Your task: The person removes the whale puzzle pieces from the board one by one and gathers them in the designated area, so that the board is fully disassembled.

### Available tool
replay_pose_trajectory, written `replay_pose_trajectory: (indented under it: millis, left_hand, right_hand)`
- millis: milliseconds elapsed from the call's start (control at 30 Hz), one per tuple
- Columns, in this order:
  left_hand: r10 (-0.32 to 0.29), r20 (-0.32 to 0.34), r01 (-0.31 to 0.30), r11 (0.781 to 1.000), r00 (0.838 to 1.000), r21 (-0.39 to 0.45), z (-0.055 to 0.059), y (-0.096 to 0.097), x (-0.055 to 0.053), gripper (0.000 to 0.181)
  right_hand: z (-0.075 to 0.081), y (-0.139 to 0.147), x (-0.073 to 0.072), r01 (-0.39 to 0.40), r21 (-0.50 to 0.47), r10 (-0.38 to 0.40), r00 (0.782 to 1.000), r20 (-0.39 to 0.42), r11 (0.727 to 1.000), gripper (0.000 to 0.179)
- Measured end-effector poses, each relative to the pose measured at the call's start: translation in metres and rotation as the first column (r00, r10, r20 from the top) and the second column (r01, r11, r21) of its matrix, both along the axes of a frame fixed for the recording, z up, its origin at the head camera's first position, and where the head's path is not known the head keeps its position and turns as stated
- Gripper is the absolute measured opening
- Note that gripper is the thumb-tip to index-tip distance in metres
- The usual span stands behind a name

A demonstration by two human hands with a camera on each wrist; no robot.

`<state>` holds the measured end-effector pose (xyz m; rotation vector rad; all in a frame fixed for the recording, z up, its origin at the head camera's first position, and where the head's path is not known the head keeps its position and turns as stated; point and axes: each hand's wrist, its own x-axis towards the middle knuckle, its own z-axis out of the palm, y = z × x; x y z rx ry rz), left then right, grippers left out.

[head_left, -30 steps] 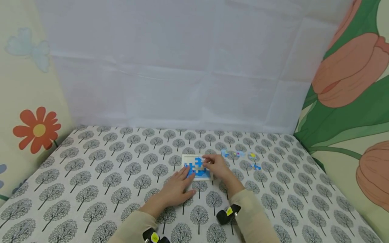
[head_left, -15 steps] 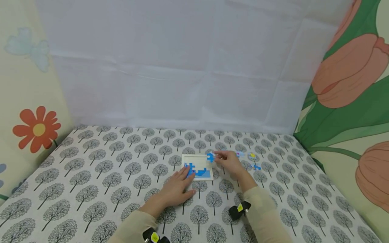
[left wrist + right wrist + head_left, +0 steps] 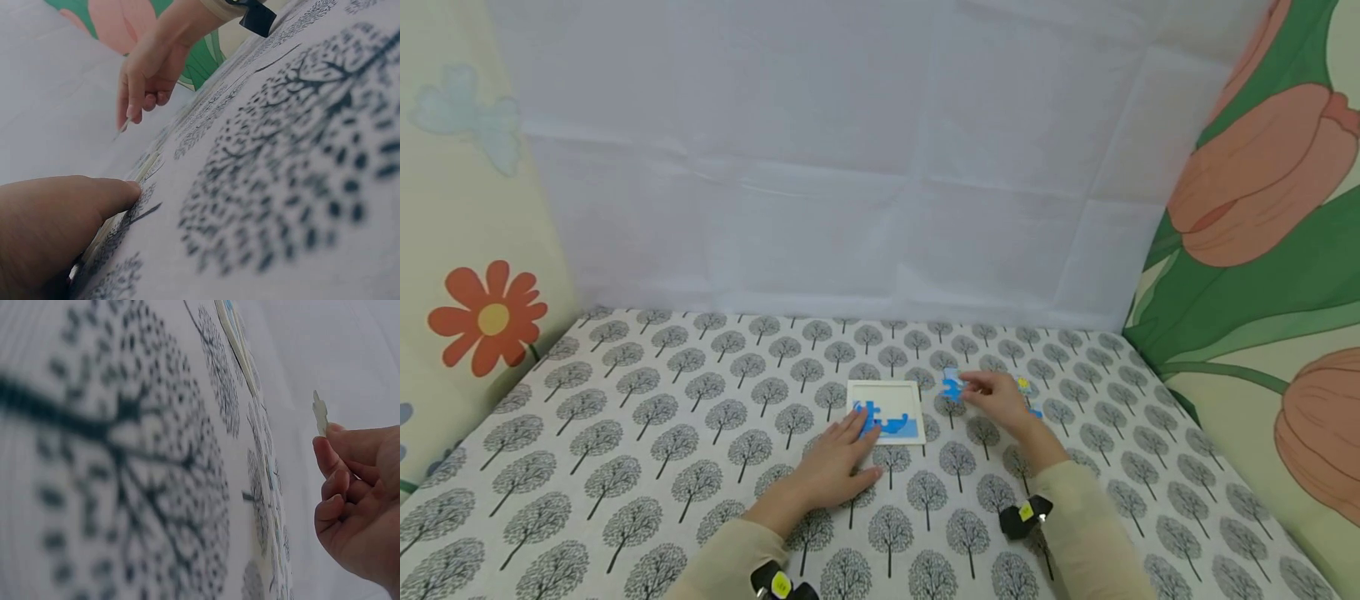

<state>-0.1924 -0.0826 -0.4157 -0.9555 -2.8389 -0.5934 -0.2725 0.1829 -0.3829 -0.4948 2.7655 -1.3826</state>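
My right hand (image 3: 1000, 400) pinches a blue jigsaw puzzle piece (image 3: 952, 390) between thumb and fingertips, to the right of a small white puzzle frame (image 3: 883, 385). Seen edge-on in the right wrist view, the puzzle piece (image 3: 320, 416) stands clear of the cloth. My left hand (image 3: 838, 462) rests with extended fingers on the frame's lower left part, covering some of the blue pieces there. Joined blue pieces (image 3: 893, 427) lie along the frame's lower side, while its upper part shows bare white backing. The left thumb (image 3: 115, 195) touches the cloth or hovers just over it; I cannot tell which.
Loose puzzle pieces lie right of the frame, including one with a yellow sun (image 3: 1023, 383), partly hidden by my right hand. A tree-print cloth (image 3: 700, 467) covers the table. A white sheet (image 3: 820, 167) hangs behind, with flower-patterned walls at both sides.
My right hand has lifted the blue puzzle piece out of the frame's upper area and carried it right, toward the loose pieces. My left hand has stayed in place.
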Motion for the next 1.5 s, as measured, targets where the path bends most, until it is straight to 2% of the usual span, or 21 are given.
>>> replay_pose_trajectory:
  millis: [233,467,700,867,1000,1167,1500]
  left_hand:
    - [0.000,0.008,0.000,1.000,1.000,0.000,-0.001,0.000,0.000,0.056]
    - [0.002,0.002,-0.002,1.000,1.000,-0.009,-0.002,0.000,0.000,0.056]
    - [0.008,0.005,-0.008,1.000,1.000,-0.012,-0.003,0.000,0.000,0.056]
    - [0.012,0.011,-0.012,1.000,1.000,-0.018,-0.003,0.000,-0.001,0.057]
    - [0.015,0.012,-0.014,1.000,1.000,-0.024,-0.002,0.000,0.000,0.057]
    - [0.012,0.009,-0.012,1.000,1.000,-0.026,-0.002,0.000,-0.001,0.057]
    - [0.010,0.010,-0.010,1.000,1.000,-0.019,-0.001,0.000,0.000,0.057]
  right_hand:
    - [-0.002,0.021,0.002,0.018,-0.005,-0.018,1.000,0.016,1.000,0.032]
    - [-0.007,0.044,-0.002,0.060,0.034,-0.060,0.998,-0.012,0.998,0.033]
    - [-0.012,0.061,-0.005,0.086,0.034,-0.087,0.995,0.039,0.996,0.035]
    - [-0.014,0.064,-0.006,0.099,0.033,-0.101,0.991,0.087,0.995,0.036]
    - [-0.017,0.067,-0.006,0.083,0.002,-0.083,0.990,0.115,0.997,0.037]
    - [-0.019,0.069,-0.005,0.065,-0.012,-0.063,0.991,0.114,0.998,0.037]
    - [-0.018,0.067,-0.004,0.084,0.057,-0.089,0.991,0.099,0.995,0.032]
